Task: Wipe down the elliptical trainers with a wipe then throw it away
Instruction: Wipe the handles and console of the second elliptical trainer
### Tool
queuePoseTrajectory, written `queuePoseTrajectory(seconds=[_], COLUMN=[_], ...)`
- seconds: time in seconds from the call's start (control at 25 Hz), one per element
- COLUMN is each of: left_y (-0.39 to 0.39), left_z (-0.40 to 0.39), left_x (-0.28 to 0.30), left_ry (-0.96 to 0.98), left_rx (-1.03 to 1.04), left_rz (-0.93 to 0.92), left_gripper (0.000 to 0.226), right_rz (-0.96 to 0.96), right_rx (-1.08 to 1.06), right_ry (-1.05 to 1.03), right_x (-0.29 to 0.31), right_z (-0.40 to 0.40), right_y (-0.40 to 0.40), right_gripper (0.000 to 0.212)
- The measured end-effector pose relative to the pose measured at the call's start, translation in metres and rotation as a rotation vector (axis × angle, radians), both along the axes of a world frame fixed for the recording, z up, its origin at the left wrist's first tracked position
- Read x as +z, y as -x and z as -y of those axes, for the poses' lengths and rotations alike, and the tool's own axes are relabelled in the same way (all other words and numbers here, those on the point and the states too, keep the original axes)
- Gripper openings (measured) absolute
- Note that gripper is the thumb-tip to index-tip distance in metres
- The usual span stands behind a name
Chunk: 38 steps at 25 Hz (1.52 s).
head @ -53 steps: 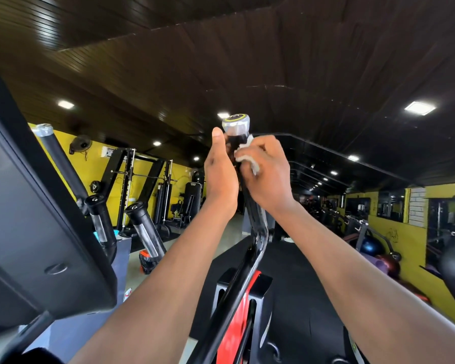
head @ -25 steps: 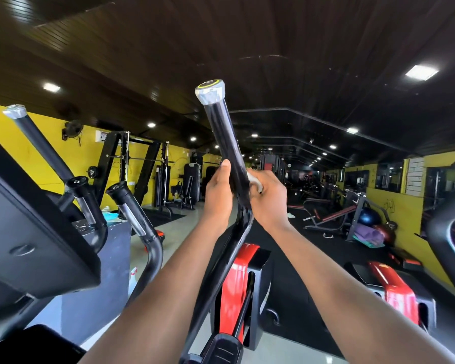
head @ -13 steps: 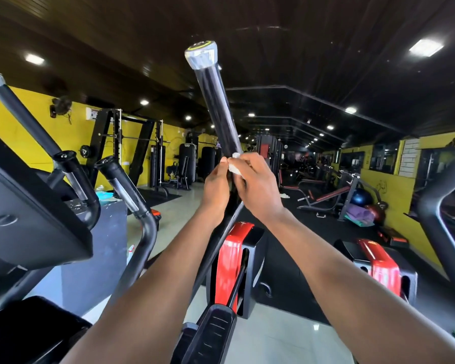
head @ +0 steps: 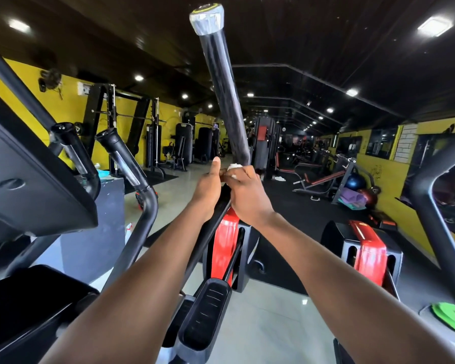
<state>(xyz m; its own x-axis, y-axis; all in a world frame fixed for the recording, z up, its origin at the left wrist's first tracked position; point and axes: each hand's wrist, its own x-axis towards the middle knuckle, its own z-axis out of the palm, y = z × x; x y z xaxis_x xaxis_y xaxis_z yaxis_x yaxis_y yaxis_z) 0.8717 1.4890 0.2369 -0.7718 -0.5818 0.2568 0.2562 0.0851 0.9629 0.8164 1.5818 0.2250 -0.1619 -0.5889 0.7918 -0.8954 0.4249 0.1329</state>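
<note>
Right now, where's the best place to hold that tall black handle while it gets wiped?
Probably low on the handle, near its bend, where the left hand steadies it from the left side. The bar is long, round and tilted, so fingers can wrap around it there, while the right hand presses the wipe against it.

Yellow walls (head: pixel 378 177) both sides, dark slatted ceiling (head: pixel 300 35) with recessed lights. Black squat rack (head: pixel 116 119) against left wall. Weight bench (head: pixel 318 179) on black floor mat (head: pixel 300 206) at right. Blue exercise ball (head: pixel 355 181) beside purple rolled mat (head: pixel 352 198). Green object (head: pixel 449 316) on floor, lower right.
</note>
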Motion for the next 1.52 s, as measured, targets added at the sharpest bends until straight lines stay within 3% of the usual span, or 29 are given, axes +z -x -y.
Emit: queuePoseTrajectory(seconds=[0.12,0.28,0.36,0.48,0.64,0.84,1.0,1.2,1.36,1.44,1.52], left_y=[-0.013,-0.029,-0.033,-0.046,-0.065,-0.092,-0.107,-0.123,-0.124,-0.12,-0.114], left_z=[0.004,0.008,0.011,0.015,0.015,0.033,0.035,0.035,0.018,0.001,-0.017], left_x=[-0.009,-0.019,-0.025,-0.037,-0.051,-0.088,-0.102,-0.122,-0.112,-0.105,-0.102], left_ry=[0.036,0.109,0.091,0.1,0.125,0.098,0.035,0.109,0.086,0.207,0.379], left_rx=[-0.057,-0.082,-0.077,-0.063,0.019,0.128,0.159,0.312,0.291,0.273,0.235], left_rz=[0.052,0.062,0.066,0.094,0.149,0.187,0.139,0.228,0.107,0.059,0.04], left_gripper=[0.06,0.06,0.057,0.057,0.063,0.058,0.057,0.051,0.047,0.037,0.029], right_rz=[-0.041,0.322,0.438,0.39,0.463,0.15,0.442,0.269,0.569,0.671,0.932], right_rx=[0.123,-0.028,-0.018,0.101,-0.024,0.163,0.016,0.273,0.125,0.191,0.171], right_ry=[-0.076,0.345,0.404,0.291,0.374,-0.012,0.26,0.099,0.379,0.294,0.266], right_x=[-0.012,-0.004,-0.029,-0.057,-0.048,-0.093,-0.089,-0.144,-0.136,-0.144,-0.137], right_z=[-0.009,-0.004,0.008,0.006,0.012,0.006,0.017,0.004,0.009,0.004,-0.015], right_y=[-0.001,0.001,-0.026,-0.049,-0.049,-0.069,-0.075,-0.109,-0.12,-0.128,-0.113], right_gripper=[0.037,0.037,0.032,0.03,0.033,0.035,0.035,0.037,0.032,0.024,0.018])
